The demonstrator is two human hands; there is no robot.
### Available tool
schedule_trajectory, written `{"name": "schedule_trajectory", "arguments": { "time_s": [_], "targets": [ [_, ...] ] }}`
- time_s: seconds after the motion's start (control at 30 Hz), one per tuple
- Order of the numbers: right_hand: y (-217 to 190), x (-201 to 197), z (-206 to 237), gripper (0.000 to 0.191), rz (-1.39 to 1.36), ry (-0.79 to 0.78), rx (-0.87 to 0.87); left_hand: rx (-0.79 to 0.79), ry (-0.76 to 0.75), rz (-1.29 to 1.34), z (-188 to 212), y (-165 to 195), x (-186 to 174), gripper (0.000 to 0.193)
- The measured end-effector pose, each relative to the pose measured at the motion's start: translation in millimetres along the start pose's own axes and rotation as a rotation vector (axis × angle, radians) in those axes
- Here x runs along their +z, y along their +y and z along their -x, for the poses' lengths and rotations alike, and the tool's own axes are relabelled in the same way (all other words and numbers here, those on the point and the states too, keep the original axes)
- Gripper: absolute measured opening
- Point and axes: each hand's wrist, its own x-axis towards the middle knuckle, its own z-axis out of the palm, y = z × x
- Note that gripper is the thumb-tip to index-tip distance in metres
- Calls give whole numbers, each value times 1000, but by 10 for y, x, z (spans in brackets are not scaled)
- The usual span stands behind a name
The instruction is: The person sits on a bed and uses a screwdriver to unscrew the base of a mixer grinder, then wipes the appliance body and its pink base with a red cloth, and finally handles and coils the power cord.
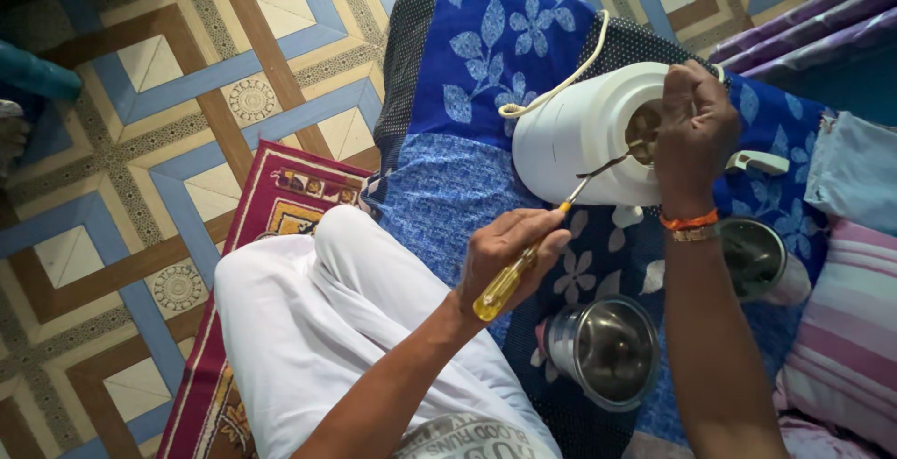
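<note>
- Left hand is wrapped tight around a yellow-handled screwdriver, its tip at the base of the white appliance body.
- Right hand clamps over that base, fingers curled.
- The appliance body lies on its side on the blue floral cloth, white cord looping off.
- Two steel jars sit near the cloth's near edge.

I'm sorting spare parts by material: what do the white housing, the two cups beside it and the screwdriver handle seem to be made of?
White housing: looks like moulded plastic, smooth with a dull sheen.
Two cups: probably stainless steel, with a bright mirror-like inner shine.
Screwdriver handle, held in the left hand: translucent yellow, likely hard plastic; its shaft looks like metal.
</note>
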Motion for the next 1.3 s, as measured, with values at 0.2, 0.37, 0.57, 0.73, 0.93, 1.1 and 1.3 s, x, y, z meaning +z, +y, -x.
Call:
{"name": "schedule_trajectory", "arguments": {
  "time_s": [0.2, 0.37, 0.57, 0.73, 0.93, 1.1, 1.3],
  "targets": [
    [58, 8, 23, 31, 57, 4, -90, 3, -56, 36, -191, -102, 173, 24],
    [86, -12, 60, 30, 20, 16, -47, 26, -108, -49, -227, -76, 189, 16],
    [35, -50, 118, 31, 51, 39, -66, -35, -124, -84, 40, -17, -35, 11],
    [-7, -140, 162, 27, -4, 13, -4, -212, -204, -311, 266, -156, -234, 8],
    [26, -149, 184, 23, -15, 28, -84, -283, 37, 0, 483, -151, -296, 13],
    [107, -99, 206, 24, 11, 30, -89, -495, 103, 124, 392, -109, -274, 14],
    [203, -15, 7, 25, -12, 23, -63, -314, 95, 135, 481, -66, -256, 11]
  ]
}}
